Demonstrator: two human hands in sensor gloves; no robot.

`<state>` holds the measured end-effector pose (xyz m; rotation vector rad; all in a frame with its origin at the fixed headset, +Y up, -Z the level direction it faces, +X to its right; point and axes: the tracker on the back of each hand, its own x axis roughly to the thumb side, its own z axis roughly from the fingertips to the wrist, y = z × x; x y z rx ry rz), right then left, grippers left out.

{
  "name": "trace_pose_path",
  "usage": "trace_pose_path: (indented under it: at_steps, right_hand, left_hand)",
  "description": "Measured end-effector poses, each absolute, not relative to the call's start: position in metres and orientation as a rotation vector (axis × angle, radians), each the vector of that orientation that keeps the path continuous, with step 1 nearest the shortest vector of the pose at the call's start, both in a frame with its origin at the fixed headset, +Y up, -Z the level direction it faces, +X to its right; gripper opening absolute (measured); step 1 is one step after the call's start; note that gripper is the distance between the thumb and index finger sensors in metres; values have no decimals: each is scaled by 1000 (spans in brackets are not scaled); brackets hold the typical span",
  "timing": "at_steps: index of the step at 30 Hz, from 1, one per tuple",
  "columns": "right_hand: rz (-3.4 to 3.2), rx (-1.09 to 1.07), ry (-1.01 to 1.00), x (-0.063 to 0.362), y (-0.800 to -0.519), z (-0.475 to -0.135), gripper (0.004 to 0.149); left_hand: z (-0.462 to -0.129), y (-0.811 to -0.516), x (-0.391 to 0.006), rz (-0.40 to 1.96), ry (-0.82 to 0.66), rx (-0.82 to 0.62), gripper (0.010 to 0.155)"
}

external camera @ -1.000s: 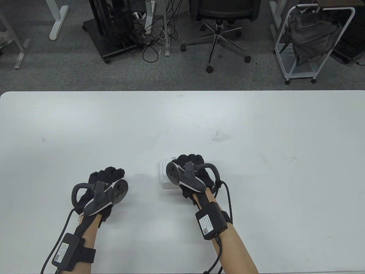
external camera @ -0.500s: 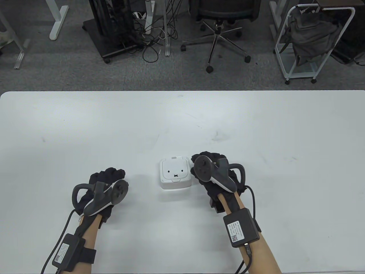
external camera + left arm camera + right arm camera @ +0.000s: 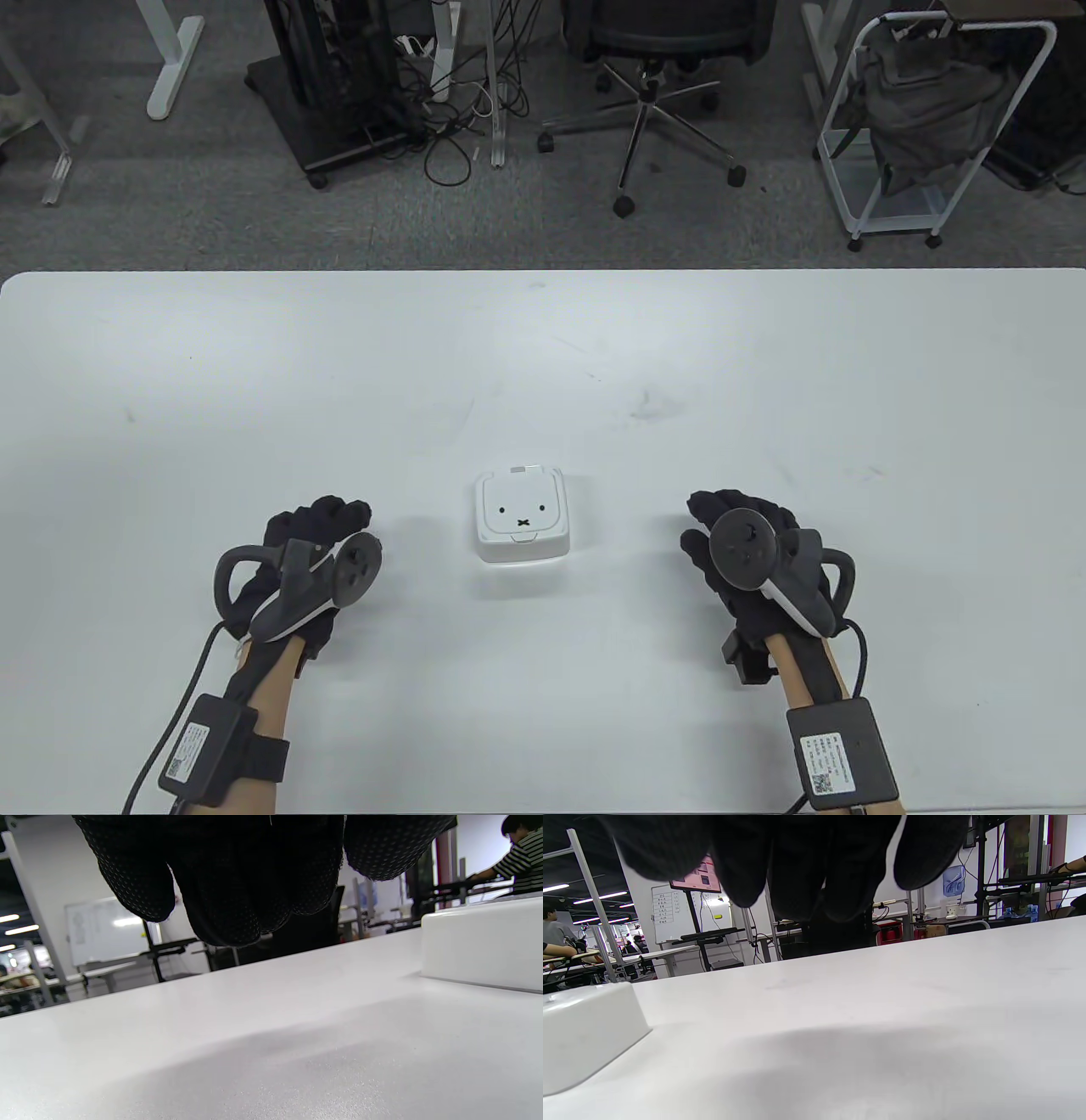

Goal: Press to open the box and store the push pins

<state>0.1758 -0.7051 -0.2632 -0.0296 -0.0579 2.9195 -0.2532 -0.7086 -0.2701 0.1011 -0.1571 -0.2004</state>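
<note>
A small white box [image 3: 520,518] with a rabbit face on its lid sits closed on the white table [image 3: 543,356], between my two hands. It shows at the right edge of the left wrist view [image 3: 483,946] and at the left edge of the right wrist view [image 3: 585,1031]. My left hand [image 3: 318,531] rests on the table left of the box, fingers curled, holding nothing. My right hand [image 3: 721,531] rests on the table right of the box, apart from it, fingers curled, holding nothing. No push pins are visible.
Beyond the table's far edge stand an office chair [image 3: 662,85], a white rack with a grey bag [image 3: 925,119] and a black stand with cables [image 3: 339,93]. Glove cables run off the near edge.
My right hand has lifted off the box and moved right to rest on the table. The box now shows its closed lid. My left hand has not moved.
</note>
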Motion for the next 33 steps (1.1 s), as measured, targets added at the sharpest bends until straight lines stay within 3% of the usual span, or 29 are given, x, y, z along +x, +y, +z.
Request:
trace_pose_path:
  at_steps: [6, 33]
  right_hand:
    - [2936, -5, 29, 174, -711, -265, 55]
    - [2983, 25, 28, 165, -715, -261, 53]
  left_hand:
    - [-269, -709, -250, -202, -171, 105, 52]
    - [-270, -715, -248, -237, -185, 84, 52]
